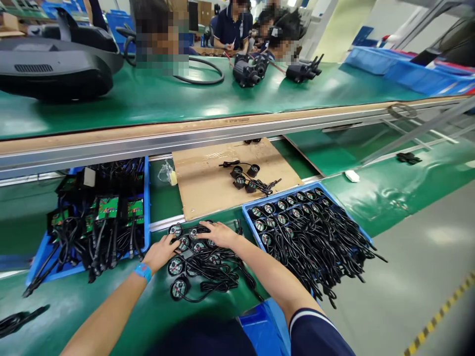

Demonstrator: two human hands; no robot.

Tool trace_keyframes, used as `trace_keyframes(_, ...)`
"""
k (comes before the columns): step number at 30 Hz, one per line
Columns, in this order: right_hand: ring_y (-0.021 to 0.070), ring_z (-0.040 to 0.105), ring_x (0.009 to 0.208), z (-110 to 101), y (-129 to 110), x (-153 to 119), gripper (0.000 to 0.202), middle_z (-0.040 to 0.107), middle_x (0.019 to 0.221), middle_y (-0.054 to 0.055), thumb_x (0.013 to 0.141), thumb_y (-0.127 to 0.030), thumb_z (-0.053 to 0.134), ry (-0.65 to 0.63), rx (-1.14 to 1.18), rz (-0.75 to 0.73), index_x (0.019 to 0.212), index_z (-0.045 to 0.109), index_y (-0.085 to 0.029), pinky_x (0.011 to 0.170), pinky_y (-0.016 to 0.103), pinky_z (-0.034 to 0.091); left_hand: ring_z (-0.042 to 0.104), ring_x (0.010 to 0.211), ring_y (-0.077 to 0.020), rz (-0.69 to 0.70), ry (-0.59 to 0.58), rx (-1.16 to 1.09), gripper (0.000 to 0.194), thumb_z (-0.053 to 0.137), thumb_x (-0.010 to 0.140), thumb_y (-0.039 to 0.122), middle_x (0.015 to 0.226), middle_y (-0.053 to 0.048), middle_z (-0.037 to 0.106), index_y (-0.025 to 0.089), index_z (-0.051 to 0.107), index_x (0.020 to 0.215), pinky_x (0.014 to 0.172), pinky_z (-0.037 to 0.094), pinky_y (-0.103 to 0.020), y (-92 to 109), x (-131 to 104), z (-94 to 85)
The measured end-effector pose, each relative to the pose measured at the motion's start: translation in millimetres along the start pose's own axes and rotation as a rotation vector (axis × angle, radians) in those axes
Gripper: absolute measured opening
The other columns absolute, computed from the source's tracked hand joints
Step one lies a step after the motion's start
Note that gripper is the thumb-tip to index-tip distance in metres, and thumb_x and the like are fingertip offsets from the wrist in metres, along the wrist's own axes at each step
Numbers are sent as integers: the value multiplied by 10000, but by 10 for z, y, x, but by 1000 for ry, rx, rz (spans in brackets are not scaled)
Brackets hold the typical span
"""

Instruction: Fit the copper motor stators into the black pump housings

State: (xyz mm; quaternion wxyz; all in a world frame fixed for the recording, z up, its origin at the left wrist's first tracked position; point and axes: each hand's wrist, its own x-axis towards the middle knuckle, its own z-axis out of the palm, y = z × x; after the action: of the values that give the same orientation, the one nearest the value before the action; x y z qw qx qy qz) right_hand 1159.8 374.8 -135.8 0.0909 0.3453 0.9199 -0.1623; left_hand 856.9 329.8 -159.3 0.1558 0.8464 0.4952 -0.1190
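Several round black parts with small circuit boards inside and black cables attached lie in a cluster on the green bench before me. My left hand point(160, 253), with a blue band at the wrist, reaches in from the left, its fingers bent round the edge of one round part point(183, 243). From the right comes my right hand point(218, 234), its thumb and fingers at another round part point(193, 233) in the back row. Nearer me, two more round parts point(178, 288) lie untouched. Their bundled cables point(218, 277) stretch to the right, below my right forearm.
At right, a blue tray point(249, 221) holds rows of similar parts, cables hanging over its edge. Another blue tray point(147, 212) at left holds green boards with cables. Cardboard point(204, 198) carries a few parts. A raised shelf point(208, 106) crosses ahead; people sit beyond.
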Motion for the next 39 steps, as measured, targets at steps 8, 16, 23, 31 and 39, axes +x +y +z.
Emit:
trace_keyframes(8, 283, 584, 1217, -73, -1, 110, 564, 365, 1566, 81, 963, -162, 552, -56, -54, -21, 1476, 532, -396, 1026, 429, 541, 523, 1251, -320, 6, 4, 19, 221, 557, 980, 225, 1404, -138, 508, 234, 619, 1191, 884, 579, -413, 3, -12, -6)
trace_keyframes(16, 256, 599, 1212, -26, -37, 137, 491, 411, 1538, 63, 1012, -174, 449, -94, -125, -43, 1414, 574, -427, 996, 426, 570, 538, 1232, -330, 29, 13, 6, 231, 586, 987, 298, 1386, -136, 514, 256, 615, 1212, 869, 595, -432, -9, -8, 10)
trace_keyframes(23, 261, 622, 1160, 12, -64, 157, 372, 342, 1576, 132, 1014, -197, 452, -89, -158, 0, 1329, 631, -283, 923, 414, 601, 560, 1205, -320, 33, 9, 1, 255, 606, 965, 249, 1321, -131, 534, 264, 614, 1219, 866, 608, -429, 1, -4, -29)
trace_keyframes(31, 221, 562, 1234, 92, -39, 114, 297, 431, 1504, 90, 1032, -181, 451, -48, -108, 9, 1223, 678, -188, 1139, 465, 473, 583, 1189, -313, 39, 8, 5, 234, 607, 953, 211, 1311, -118, 553, 253, 628, 1182, 870, 615, -433, 41, -35, -116)
trace_keyframes(39, 208, 589, 1150, -166, -26, 13, 351, 473, 1449, 86, 1010, -147, 451, -13, -19, 96, 1233, 707, -236, 1120, 385, 471, 602, 1134, -319, 92, 9, 39, 283, 634, 913, 164, 1279, -114, 561, 251, 613, 1182, 813, 623, -436, 76, -2, -387)
